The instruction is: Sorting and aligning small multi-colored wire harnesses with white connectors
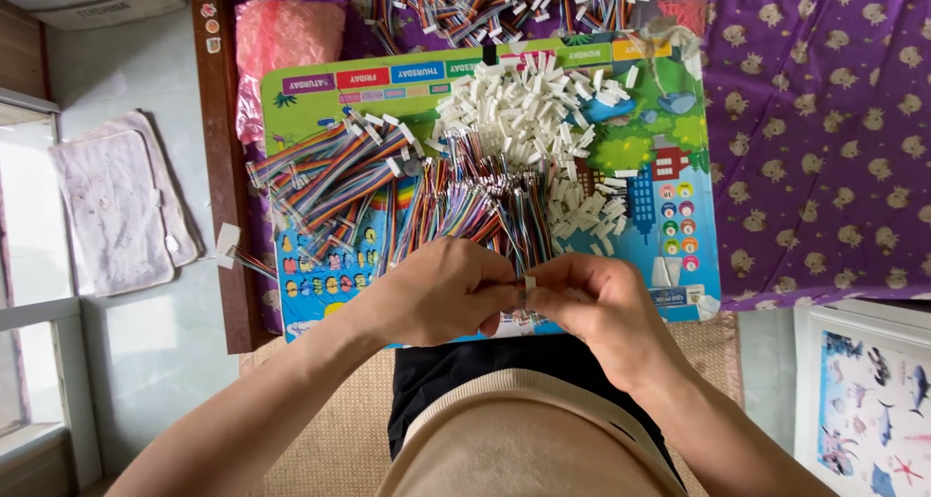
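Note:
My left hand (441, 291) and my right hand (593, 301) meet at the near edge of a colourful picture board (679, 182). Between their fingertips they pinch a small white plastic connector (529, 285) and a striped ribbon of coloured wires (522, 313). Just beyond the hands lies a loose bundle of multicoloured wires (470, 206). A heap of white connector housings (529, 109) sits behind it on the board. Finished wire harnesses with white ends (330, 172) lie at the board's left.
The board rests on a purple patterned cloth (824, 148). More wire harnesses (485, 7) pile up at the far edge, beside a pink bag (276, 36). A brown wooden edge (228, 167) runs down the left, with a pale floor mat (116, 206) beyond. A woven mat (330, 439) lies below.

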